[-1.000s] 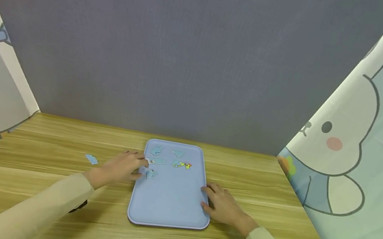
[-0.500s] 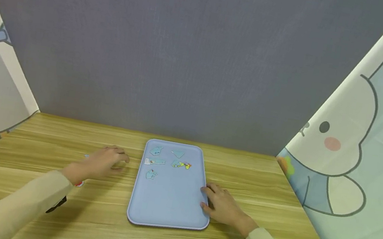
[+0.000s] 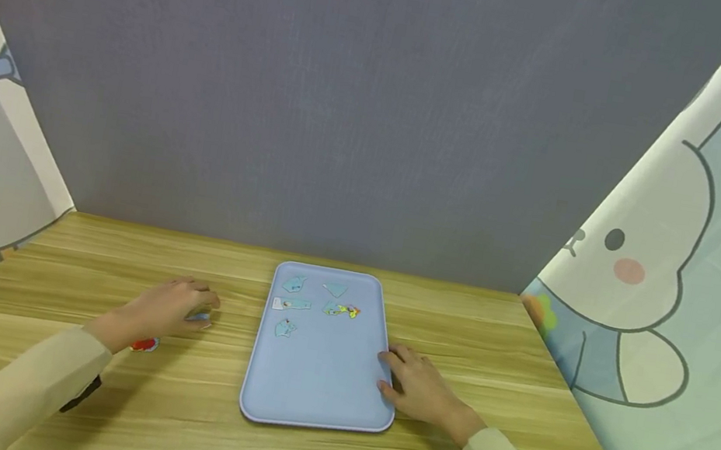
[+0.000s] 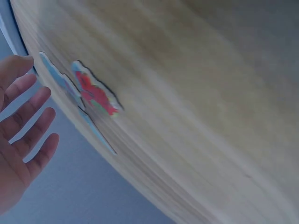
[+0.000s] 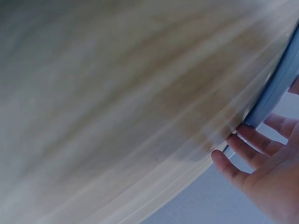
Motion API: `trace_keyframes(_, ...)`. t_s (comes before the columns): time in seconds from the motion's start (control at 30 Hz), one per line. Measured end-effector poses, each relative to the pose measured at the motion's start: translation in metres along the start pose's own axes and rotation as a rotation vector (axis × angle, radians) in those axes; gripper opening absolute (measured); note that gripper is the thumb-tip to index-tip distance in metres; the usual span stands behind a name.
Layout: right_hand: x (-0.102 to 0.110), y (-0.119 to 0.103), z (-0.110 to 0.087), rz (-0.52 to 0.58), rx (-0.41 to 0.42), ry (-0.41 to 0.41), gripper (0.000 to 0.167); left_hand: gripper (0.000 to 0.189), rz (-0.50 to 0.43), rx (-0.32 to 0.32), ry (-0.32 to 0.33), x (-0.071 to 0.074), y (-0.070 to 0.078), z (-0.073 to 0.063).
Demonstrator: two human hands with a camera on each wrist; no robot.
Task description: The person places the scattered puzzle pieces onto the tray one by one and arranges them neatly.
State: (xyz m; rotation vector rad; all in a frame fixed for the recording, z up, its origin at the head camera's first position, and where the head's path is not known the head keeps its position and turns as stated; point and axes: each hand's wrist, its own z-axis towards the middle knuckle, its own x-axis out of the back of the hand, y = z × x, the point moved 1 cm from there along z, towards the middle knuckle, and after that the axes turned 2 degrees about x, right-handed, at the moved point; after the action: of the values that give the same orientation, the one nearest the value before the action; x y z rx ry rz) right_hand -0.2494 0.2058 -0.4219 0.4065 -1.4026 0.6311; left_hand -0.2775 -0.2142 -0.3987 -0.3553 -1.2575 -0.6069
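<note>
At the tray's [image 3: 320, 380] three-o'clock rim, the relaxed right hand [image 3: 423, 388] is resting; at nine, the loose-fingered left hand [image 3: 166, 307] is flanking a blue piece [image 3: 199, 317].

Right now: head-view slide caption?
Right hand at blue tray of printed cutouts; left hand near blue cutout and red cutout.

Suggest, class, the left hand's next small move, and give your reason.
Probably lower the left hand and pinch the blue piece nearer the tray: the hand looks empty, fingers apart, that piece lies close by on the table, and the tray has bare space.
</note>
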Motion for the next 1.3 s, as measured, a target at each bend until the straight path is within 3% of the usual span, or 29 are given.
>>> trace_keyframes(0.23,0.0,0.0,0.0,-0.011,0.005,0.009,0.043,0.021,0.001,0.005,-0.002,-0.001,-0.004,-0.008)
trace_keyframes(0.47,0.002,0.0,0.0,-0.012,0.006,0.009,0.042,0.026,0.04,0.002,0.04,-0.001,-0.008,-0.015)
trace_keyframes(0.9,0.0,0.002,0.0,-0.009,0.011,0.01,0.043,0.028,0.05,0.048,0.058,-0.005,-0.01,-0.02)
trace_keyframes(1.3,0.003,0.0,0.0,0.002,0.011,0.008,0.043,0.031,0.062,0.077,0.03,-0.004,-0.011,-0.022)
